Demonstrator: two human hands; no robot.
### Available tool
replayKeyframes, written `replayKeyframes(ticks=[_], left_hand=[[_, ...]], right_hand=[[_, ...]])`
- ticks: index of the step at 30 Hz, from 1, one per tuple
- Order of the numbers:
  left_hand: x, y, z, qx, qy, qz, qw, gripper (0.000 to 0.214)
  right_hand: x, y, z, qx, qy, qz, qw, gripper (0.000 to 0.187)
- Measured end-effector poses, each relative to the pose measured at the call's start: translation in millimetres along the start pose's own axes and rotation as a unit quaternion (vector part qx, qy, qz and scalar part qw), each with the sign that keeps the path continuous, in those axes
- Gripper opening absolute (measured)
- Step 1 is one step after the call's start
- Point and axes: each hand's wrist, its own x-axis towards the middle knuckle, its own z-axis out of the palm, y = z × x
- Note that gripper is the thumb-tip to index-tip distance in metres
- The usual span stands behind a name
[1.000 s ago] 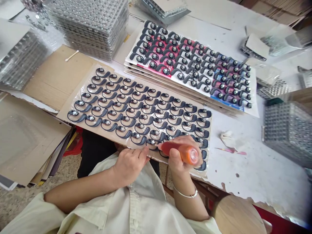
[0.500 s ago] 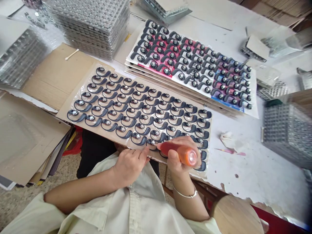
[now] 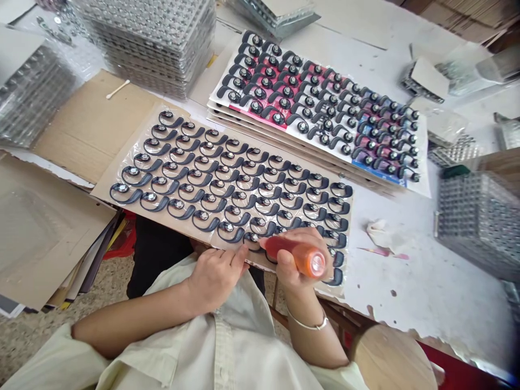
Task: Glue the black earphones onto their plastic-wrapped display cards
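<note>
My right hand is closed round an orange bottle, whose tip points left at a black ear-hook piece in the front row. My left hand grips the near edge of the cardboard sheet, fingers curled, thumb side by that same piece. The sheet carries rows of several black ear-hook earpieces under clear film and overhangs the table edge toward my lap.
A stack of boards with more earpieces on coloured backing lies behind. Clear blister trays stand at back left and at right. A cotton swab rests on brown cardboard. A crumpled tissue lies right.
The bottle has shifted slightly left and down with my right hand. My left hand has stayed on the sheet's edge.
</note>
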Motion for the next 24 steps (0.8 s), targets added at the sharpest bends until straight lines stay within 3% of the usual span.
replayKeyframes(ticks=[5,9,12,15,19,24], left_hand=[[-0.9,0.2,2.0,0.004,0.004,-0.004,1.000,0.026],[-1.3,-1.5,1.5,-0.002,0.002,0.000,1.000,0.026],[-1.8,-2.9,-1.4,-0.007,-0.004,0.007,1.000,0.029],[-0.6,-0.9,-4.2,-0.006,0.020,0.042,0.999,0.027],[4.9,11.2,-2.9,-0.024,0.021,0.095,0.995,0.024],[15.0,30.3,2.6,0.003,-0.055,0.101,0.993,0.035]], right_hand=[[-0.8,-1.1,-0.2,-0.008,0.016,-0.008,1.000,0.025],[2.2,-4.5,-2.0,0.026,0.023,0.036,0.999,0.022],[10.1,-4.3,-11.5,0.122,0.129,0.099,0.979,0.024],[18.3,1.3,-29.2,0.186,0.225,0.103,0.951,0.030],[20.0,10.9,-45.9,0.189,0.233,0.077,0.951,0.030],[11.8,12.3,-39.6,0.159,0.239,0.097,0.953,0.022]])
